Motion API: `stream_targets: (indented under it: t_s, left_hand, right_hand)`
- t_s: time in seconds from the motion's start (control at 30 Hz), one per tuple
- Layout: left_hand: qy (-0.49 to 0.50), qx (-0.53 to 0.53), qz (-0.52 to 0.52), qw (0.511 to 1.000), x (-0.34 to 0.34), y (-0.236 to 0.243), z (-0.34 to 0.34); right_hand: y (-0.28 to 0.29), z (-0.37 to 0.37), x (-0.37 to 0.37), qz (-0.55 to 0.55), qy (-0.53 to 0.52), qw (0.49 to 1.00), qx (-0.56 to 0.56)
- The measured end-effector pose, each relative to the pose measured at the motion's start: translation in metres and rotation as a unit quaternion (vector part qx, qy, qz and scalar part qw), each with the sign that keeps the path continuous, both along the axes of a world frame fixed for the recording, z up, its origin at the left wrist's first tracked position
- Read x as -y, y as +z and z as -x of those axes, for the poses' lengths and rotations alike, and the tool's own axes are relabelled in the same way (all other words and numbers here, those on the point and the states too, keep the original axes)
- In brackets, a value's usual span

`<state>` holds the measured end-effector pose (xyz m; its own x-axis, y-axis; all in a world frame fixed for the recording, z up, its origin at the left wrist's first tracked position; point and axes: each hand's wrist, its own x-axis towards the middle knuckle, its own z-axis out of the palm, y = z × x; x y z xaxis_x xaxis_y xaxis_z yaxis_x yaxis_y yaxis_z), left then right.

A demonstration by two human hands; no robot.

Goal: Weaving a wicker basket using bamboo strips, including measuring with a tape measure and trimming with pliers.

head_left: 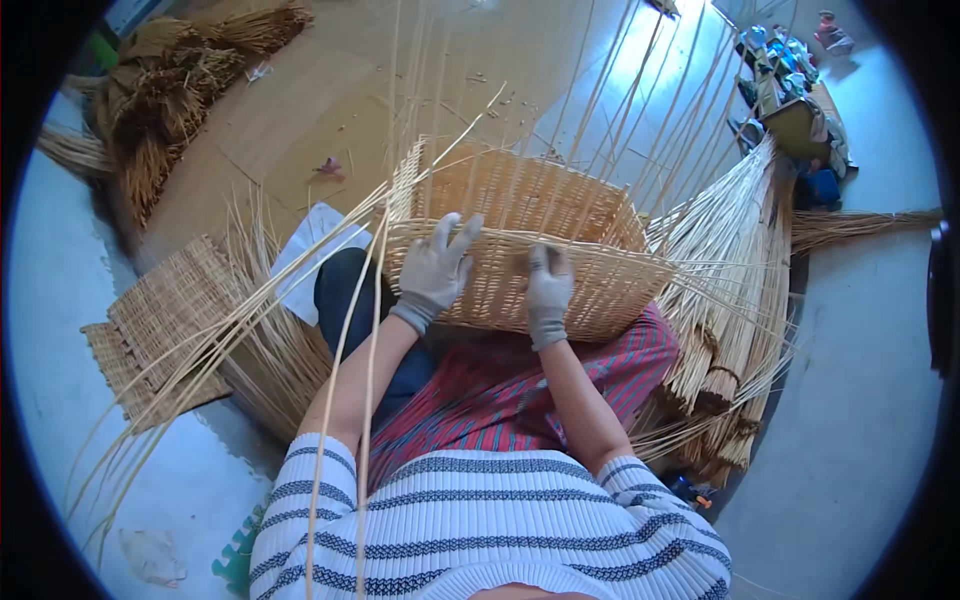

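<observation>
A rectangular wicker basket (pixel 490 285) lies tilted across my lap, with long uncut rods standing up from its far side. My left hand (pixel 435 268), in a grey work glove, rests against the near wall by its left corner. Its fingers are stretched apart and reach the top edge. Farther right along the same edge, my right hand (pixel 549 285), also gloved, has its fingers bent over the woven rim; they are slightly blurred. From the basket's left corner a bunch of long wicker rods (pixel 290 272) runs down to the left.
Woven wicker panels (pixel 175 310) lie on the left, below brown bundles (pixel 190 90). Pale rod bundles (pixel 735 300) spread on the right, near a cluttered low bench (pixel 800 120). A white sheet (pixel 315 255) lies beside my left knee. Scraps litter the floor ahead.
</observation>
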<state>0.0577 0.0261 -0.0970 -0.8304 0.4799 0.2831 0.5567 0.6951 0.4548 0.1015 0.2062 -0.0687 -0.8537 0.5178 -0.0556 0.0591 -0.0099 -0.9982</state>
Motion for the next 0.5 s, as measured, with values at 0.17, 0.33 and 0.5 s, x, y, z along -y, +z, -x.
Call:
stream_targets:
  t_s: [0.17, 0.33, 0.5]
  left_hand:
    - [0.076, 0.009, 0.101, 0.992, -0.023, 0.003, -0.013]
    - [0.077, -0.007, 0.093, 0.993, -0.021, 0.007, -0.008]
    - [0.012, -0.141, 0.026, 0.99, -0.051, 0.018, -0.008]
  right_hand:
    - [0.035, 0.109, -0.032, -0.51, 0.03, 0.848, -0.141]
    - [0.034, 0.095, -0.063, 0.024, 0.114, 0.956, -0.268]
    - [0.008, -0.004, -0.113, -0.042, 0.012, 0.994, -0.104]
